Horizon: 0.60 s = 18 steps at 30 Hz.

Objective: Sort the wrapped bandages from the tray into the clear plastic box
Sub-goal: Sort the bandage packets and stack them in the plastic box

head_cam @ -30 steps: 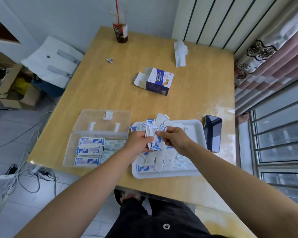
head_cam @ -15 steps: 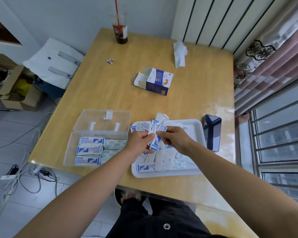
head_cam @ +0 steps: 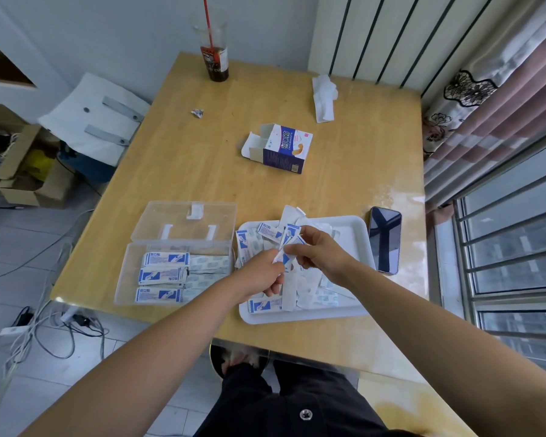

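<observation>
Your left hand [head_cam: 259,277] and right hand [head_cam: 320,252] both have their fingers curled, pinching a few bandages [head_cam: 287,239] between them, right over the tray [head_cam: 355,230] where the loose pile lies. The box [head_cam: 125,279] sits just left of it, lid open, with stacks inside. The phone [head_cam: 385,244] hugs the tray's right edge. Farther back you've got the carton [head_cam: 282,149], tissue [head_cam: 324,96] and cup [head_cam: 215,61].

carton [head_cam: 286,148]: 创口贴 in blue, tiny CHUANGKOUTIE-ish line underneath
wrapped bandages [head_cam: 166,258]: 创口贴 on the blue end
cup [head_cam: 215,59]: print's too blurry tbh
</observation>
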{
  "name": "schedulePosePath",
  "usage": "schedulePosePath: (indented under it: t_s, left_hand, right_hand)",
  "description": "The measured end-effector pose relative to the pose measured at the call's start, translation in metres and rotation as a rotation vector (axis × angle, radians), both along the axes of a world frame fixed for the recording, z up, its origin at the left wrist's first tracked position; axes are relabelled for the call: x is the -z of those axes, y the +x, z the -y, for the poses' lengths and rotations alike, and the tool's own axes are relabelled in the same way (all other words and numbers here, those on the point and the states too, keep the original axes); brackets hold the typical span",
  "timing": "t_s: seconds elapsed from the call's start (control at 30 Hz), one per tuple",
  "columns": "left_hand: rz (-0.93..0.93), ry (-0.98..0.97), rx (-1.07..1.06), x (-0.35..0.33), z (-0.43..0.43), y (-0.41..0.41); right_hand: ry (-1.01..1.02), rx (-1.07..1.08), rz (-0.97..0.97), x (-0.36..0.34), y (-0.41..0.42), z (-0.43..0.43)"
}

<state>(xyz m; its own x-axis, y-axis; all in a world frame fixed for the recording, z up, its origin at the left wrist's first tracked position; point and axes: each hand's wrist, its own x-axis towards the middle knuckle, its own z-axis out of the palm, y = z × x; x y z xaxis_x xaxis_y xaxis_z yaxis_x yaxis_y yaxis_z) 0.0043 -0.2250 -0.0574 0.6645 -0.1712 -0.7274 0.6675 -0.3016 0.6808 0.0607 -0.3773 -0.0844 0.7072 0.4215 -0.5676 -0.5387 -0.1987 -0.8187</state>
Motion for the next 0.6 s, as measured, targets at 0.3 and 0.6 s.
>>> schedulePosePath:
  t_s: [0.3,0.6]
  left_hand:
    - [-0.083,-0.152,-0.425,0.009,0.003,0.003]
    - [-0.036,-0.143,-0.49,0.008,0.013,0.006]
  right_hand:
    - [-0.042,-0.056,0.102,-0.001,-0.009,0.011]
    - [-0.129,0.001,0.218,-0.006,-0.011,0.011]
